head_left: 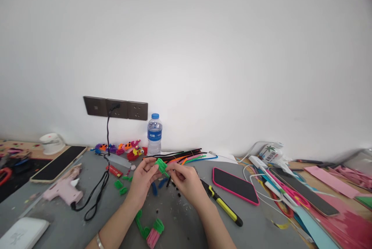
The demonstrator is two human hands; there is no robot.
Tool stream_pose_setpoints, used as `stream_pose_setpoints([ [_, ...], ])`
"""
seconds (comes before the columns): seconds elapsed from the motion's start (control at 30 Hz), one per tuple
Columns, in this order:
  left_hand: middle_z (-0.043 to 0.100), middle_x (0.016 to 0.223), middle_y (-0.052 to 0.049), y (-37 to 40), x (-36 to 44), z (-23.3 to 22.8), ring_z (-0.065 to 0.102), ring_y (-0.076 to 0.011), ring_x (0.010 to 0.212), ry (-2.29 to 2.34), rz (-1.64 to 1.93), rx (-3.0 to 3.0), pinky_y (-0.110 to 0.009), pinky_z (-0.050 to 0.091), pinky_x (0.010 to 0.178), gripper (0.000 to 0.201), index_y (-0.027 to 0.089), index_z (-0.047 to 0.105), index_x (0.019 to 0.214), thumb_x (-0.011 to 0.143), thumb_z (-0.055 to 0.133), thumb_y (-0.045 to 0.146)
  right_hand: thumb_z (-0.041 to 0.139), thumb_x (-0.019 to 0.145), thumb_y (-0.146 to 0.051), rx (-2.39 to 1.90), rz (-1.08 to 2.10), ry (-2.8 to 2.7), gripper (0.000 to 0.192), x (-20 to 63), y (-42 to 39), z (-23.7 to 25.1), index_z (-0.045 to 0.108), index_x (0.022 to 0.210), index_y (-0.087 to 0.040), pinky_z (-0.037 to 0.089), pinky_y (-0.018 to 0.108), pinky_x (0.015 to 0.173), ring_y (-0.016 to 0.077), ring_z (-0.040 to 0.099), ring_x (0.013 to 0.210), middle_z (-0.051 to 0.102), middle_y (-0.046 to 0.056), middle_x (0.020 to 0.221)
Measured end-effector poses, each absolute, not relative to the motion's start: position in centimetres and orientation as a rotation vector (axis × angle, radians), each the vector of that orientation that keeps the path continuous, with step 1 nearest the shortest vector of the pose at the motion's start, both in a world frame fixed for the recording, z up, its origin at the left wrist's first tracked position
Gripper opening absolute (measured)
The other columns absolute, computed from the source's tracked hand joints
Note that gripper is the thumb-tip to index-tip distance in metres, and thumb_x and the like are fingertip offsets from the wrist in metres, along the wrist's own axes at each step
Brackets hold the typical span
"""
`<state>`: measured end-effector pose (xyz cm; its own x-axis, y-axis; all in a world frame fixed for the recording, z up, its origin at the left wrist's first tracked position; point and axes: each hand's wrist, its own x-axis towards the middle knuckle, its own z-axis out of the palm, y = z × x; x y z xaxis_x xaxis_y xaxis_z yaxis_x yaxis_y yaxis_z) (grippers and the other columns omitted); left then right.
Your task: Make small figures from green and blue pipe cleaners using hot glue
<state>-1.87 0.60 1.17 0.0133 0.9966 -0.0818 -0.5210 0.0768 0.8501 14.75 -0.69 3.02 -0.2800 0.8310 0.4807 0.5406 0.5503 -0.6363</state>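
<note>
Both hands meet above the grey tabletop [180,225], and between them is a small green coil [161,165] of fuzzy craft wire. The left hand [143,181] grips the coil with its fingertips from the left side, and the right hand [186,181] pinches the thin green end that sticks out of it, so both are closed on the same piece. The coil is lifted clear of the tabletop, just beyond the knuckles.

Below the wrists, close to the person, lies a green and pink bundle [151,231] of the same fuzzy wire. Small green bits [120,187] lie left of the left hand. Further left, a pink glue gun [64,190] rests with its black cord [97,194] running up to the wall socket [116,108].

Beyond the hands, a loose bunch of coloured wire stems [186,156] lies flat, with a water bottle [154,134] standing behind it by the wall. Right of the right hand lie a yellow and black knife [222,202] and, past it, a phone in a pink case [235,185], face up.
</note>
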Motion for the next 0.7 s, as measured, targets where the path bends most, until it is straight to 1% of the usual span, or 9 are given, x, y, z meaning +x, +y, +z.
stream_pose_setpoints([
  [0.23, 0.072, 0.084, -0.002, 0.59, -1.89, 0.93, 0.067, -0.0162, 0.077, 0.828, 1.376, 0.734, -0.028, 0.057, 0.069, 0.041, 0.017, 0.065, 0.090, 0.061, 0.087, 0.035, 0.049, 0.092, -0.021, -1.111, 0.457, -1.962, 0.019, 14.73, -0.63, 3.04, 0.068, 0.091, -0.020, 0.030, 0.021, 0.049, 0.0099, 0.039, 0.048, 0.056, -0.002, 0.062],
  [0.7, 0.073, 0.084, -0.002, 0.74, -1.82, 1.13, 0.067, -0.0166, 0.076, 0.841, 1.373, 0.719, -0.027, 0.057, 0.069, 0.043, 0.017, 0.065, 0.090, 0.058, 0.088, 0.035, 0.049, 0.092, -0.022, -1.118, 0.473, -1.961, 0.020, 14.76, -0.73, 2.99, 0.068, 0.091, -0.021, 0.031, 0.021, 0.050, 0.0109, 0.041, 0.049, 0.059, -0.001, 0.064],
])
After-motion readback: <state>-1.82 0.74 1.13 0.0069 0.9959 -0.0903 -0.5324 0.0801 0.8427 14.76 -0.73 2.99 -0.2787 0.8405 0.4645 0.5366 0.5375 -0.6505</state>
